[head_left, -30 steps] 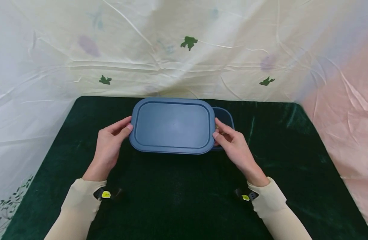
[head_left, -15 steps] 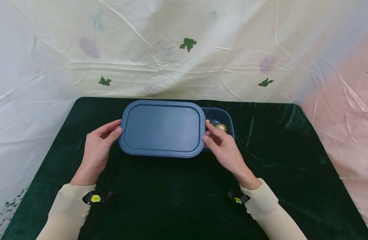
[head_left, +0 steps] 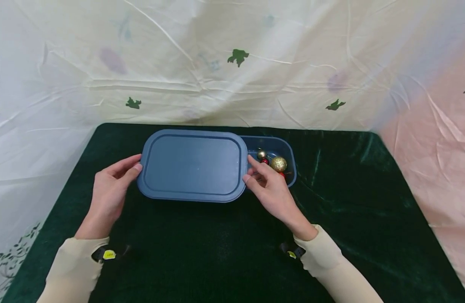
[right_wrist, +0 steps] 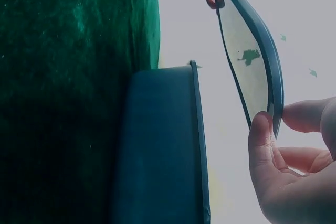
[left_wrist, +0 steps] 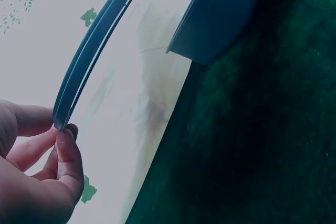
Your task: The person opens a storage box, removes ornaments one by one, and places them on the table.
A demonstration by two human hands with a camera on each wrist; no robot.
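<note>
A dark green velvet cloth (head_left: pixel 217 244) spreads beneath both sets of fingers. Between the fingertips hangs a smooth blue rectangular lid (head_left: pixel 194 166) with rounded corners, raised clear of the blue rectangular open box (head_left: pixel 277 145) below the right fingers; the box reaches out to their right, the lid hiding the rest. The left hand (head_left: pixel 109 187) pinches one short end of the lid, thumb and fingers almost closed on its thin edge; the right hand (head_left: pixel 272 191) pinches the opposite end likewise. Inside the box, a gold glittery ball (head_left: pixel 279 164) lies just right of the right fingertips, a smaller shiny gold ball (head_left: pixel 261 154) just beyond them, and near it a small red ball (head_left: pixel 264 160)
</note>
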